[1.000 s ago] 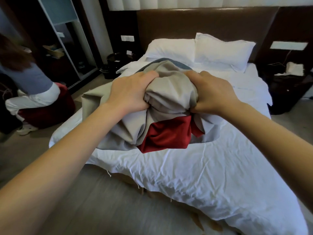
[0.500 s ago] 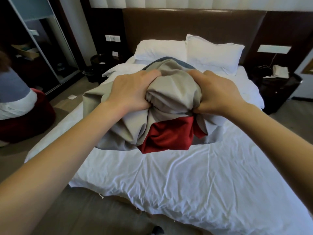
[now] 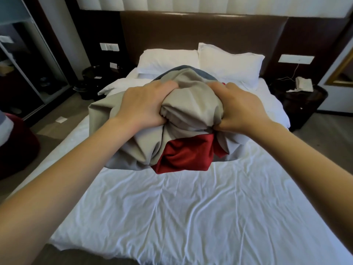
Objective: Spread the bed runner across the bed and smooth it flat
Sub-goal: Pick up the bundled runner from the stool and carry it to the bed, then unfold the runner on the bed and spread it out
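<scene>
Beige-grey cloth, bunched into a rounded bundle, makes up the bed runner [image 3: 191,108]. A glossy red fold hangs from its underside and a slate-blue edge shows at its top. It is held at the middle of the frame over the bed [image 3: 275,104]. Whether its lowest folds touch the bed cannot be told. The left hand [image 3: 145,106] is clenched into the bundle's left side and the right hand [image 3: 240,108] into its right side, with the fingers of both curled deep into the fabric.

Against the frame half a second earlier, the grip and the bundle's shape are unchanged. The bed is now seen more squarely and fills more of the lower frame. The seated person [image 3: 4,127] at the left edge has been reduced to a sliver beside a dark red stool [image 3: 17,150].

The white sheet [image 3: 172,207] is matte and crossed by fine creases fanning toward the lower frame. Two plump white pillows [image 3: 229,64] are propped against a smooth brown padded headboard [image 3: 200,29]. At the right of the frame, a pale telephone [image 3: 303,84] is seen on a dark, rounded nightstand [image 3: 303,104].
</scene>
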